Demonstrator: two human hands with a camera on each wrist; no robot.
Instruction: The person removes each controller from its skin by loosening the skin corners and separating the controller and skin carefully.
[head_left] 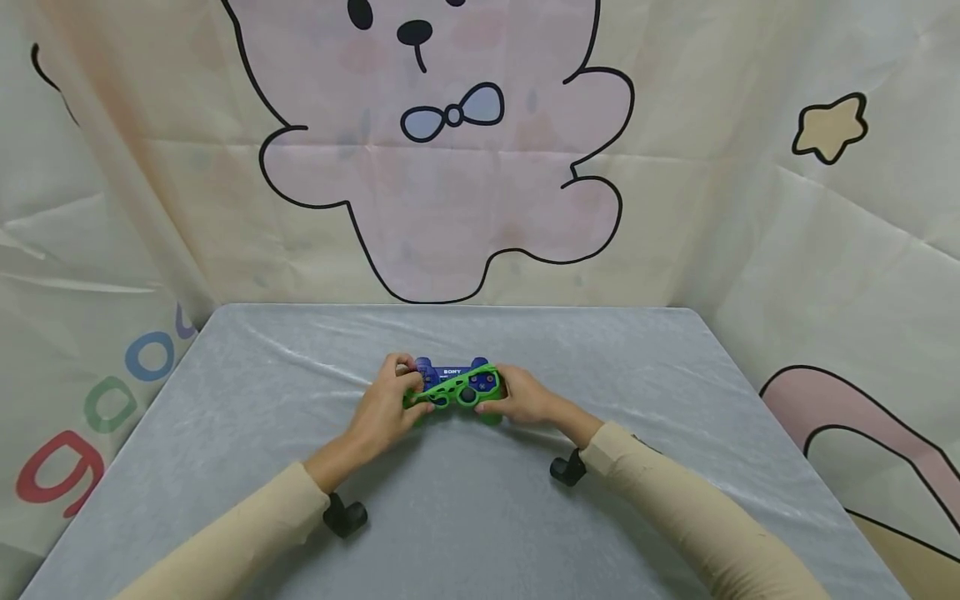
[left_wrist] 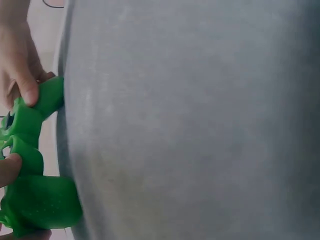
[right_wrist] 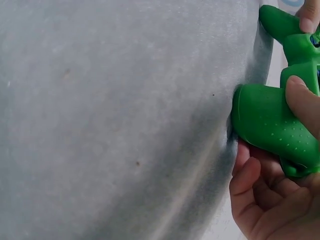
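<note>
A blue game controller [head_left: 452, 372] marked SONY lies near the middle of the table, partly covered by a green silicone cover [head_left: 467, 385]. The cover's upper edge runs slantwise across the controller's face, leaving the top part bare. My left hand [head_left: 384, 408] grips the left end, thumb at the front and fingers over the far side. On the other end, my right hand [head_left: 528, 395] holds cover and controller between thumb and fingers. Both wrist views show the green grips [left_wrist: 45, 202] close to the cloth; in the right wrist view, a thumb [right_wrist: 301, 97] presses on the dotted cover [right_wrist: 272, 117].
Grey cloth [head_left: 480, 517] with light wrinkles covers the table. Behind it hangs a curtain [head_left: 435, 192] with a cartoon bear, and printed cloth walls [head_left: 862, 250] stand at both sides. A black wrist-camera mount [head_left: 345, 515] juts from each wrist.
</note>
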